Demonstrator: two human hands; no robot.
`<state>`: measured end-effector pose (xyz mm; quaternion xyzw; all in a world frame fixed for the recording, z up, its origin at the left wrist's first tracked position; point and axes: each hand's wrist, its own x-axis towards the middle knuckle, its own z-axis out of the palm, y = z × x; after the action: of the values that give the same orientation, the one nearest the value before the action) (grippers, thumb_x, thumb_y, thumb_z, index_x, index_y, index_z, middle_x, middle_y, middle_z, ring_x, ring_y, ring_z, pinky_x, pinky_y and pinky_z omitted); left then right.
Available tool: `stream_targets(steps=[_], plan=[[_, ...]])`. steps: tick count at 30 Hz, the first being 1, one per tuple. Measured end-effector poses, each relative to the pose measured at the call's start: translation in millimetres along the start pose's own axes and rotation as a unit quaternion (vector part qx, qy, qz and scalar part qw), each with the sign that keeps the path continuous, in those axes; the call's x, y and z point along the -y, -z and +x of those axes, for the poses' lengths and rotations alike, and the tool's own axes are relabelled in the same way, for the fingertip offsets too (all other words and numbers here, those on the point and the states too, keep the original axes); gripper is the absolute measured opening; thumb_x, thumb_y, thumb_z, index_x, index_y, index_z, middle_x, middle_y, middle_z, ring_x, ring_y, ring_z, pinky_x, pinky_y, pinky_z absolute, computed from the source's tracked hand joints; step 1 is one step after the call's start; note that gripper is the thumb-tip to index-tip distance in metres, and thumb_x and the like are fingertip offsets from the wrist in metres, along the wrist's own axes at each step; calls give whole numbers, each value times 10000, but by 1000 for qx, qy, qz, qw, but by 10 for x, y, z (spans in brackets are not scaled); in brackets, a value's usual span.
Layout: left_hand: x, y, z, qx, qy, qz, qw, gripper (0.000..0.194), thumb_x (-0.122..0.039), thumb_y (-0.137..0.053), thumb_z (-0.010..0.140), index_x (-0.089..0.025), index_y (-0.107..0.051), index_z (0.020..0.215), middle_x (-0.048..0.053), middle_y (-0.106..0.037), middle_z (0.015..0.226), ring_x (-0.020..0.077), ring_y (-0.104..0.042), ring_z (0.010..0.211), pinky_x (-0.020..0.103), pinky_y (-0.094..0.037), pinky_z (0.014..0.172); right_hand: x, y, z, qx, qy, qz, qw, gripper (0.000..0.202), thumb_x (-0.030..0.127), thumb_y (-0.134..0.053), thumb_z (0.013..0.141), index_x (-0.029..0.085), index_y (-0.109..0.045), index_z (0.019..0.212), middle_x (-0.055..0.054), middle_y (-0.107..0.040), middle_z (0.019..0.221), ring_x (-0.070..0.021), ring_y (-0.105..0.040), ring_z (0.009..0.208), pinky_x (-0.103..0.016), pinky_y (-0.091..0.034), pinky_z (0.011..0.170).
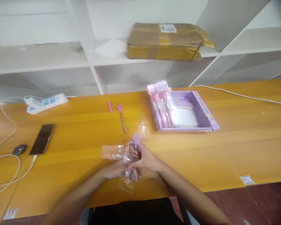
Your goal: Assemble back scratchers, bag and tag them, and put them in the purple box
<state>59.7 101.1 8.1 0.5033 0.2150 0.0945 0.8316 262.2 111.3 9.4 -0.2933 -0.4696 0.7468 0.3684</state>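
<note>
My right hand [144,157] grips a purple claw-headed scratcher [136,139] by its shaft, with the little hand-shaped head sticking up above my fingers. My left hand [117,170] holds a clear plastic sleeve [113,153] that lies crumpled under both hands. Whether the scratcher's handle is inside the sleeve is hidden by my fingers. A pink-headed scratcher with a metal shaft [122,117] lies loose on the wooden table [236,147] further back, beside a small pink stick [110,106].
A purple cardboard tray [204,112] with bagged pink scratchers [162,104] sits at the back right. A loose clear wrapper [144,128] lies near it. At left are a phone [42,139], a power strip [46,102], cables and a dark mouse [19,149]. A taped parcel [167,40] rests on the shelf.
</note>
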Motion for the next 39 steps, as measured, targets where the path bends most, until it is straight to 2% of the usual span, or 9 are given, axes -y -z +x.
stream_targets(steps=[5,10,15,18,22,25,28,33,39], plan=[[18,8,-9,-21,-14,-19,999,397,-530,-674,1003,-176,-794,1137,143,-783,1140,251,-716,994,393,-530,953,29,-49,-11,-47,37,-36,998,466,435,-830,912,255,-573,1258,75,-319,821,-82,-309,635,-202,-336,551],[-46,137,-114,-25,-17,0,1000,391,-527,-676,1009,-202,-790,1197,135,-761,1244,279,-701,1163,426,-510,1067,54,-40,-28,-29,15,-7,999,464,450,-799,942,280,-552,1297,74,-317,841,-76,-310,575,-217,-355,511],[-105,300,-196,-167,-38,57,984,401,-494,-730,981,-239,-758,1289,108,-762,1283,301,-674,1245,448,-484,1118,94,-42,-3,-17,32,-11,999,409,453,-790,959,248,-604,1260,80,-315,793,-89,-320,636,-225,-363,611],[-95,296,-147,-253,-81,39,963,476,-496,-792,932,-219,-721,1313,116,-762,1252,288,-692,1185,413,-500,1080,91,-63,11,-4,18,-3,1000,438,436,-817,940,246,-612,1277,83,-321,790,-87,-338,644,-228,-370,631],[-68,211,-71,-321,-126,7,939,419,-471,-846,891,-203,-711,1182,78,-754,1090,217,-703,967,331,-533,920,-9,-111,22,-9,2,18,1000,807,334,-978,752,291,-525,1419,73,-429,897,-69,-354,632,-218,-346,583],[-66,175,-58,-347,-136,-19,928,400,-485,-815,919,-213,-679,1179,16,-689,902,152,-625,752,274,-500,742,-92,-147,38,-51,12,3,999,635,400,-905,840,268,-551,1350,30,-556,961,-104,-486,709,-248,-416,643],[-103,179,-64,-375,-136,-4,917,405,-501,-827,905,-203,-703,1149,20,-661,922,151,-600,791,269,-485,757,-114,-159,44,-77,1,-24,997,469,462,-823,915,230,-574,1237,27,-611,887,-125,-534,725,-272,-439,678],[-174,206,-87,-407,-141,-24,902,441,-533,-882,827,-205,-751,1090,54,-691,1004,188,-635,895,297,-505,818,-64,-154,2,-50,-41,-64,996,452,465,-838,897,214,-561,1152,49,-600,823,-108,-508,673,-262,-402,638],[-130,279,-83,-485,-172,-78,854,429,-567,-812,868,-185,-636,781,-27,-580,733,98,-497,594,226,-393,550,-27,-173,-21,-44,-59,-75,994,455,475,-839,890,201,-581,1145,26,-637,864,-113,-517,699,-264,-409,661]])
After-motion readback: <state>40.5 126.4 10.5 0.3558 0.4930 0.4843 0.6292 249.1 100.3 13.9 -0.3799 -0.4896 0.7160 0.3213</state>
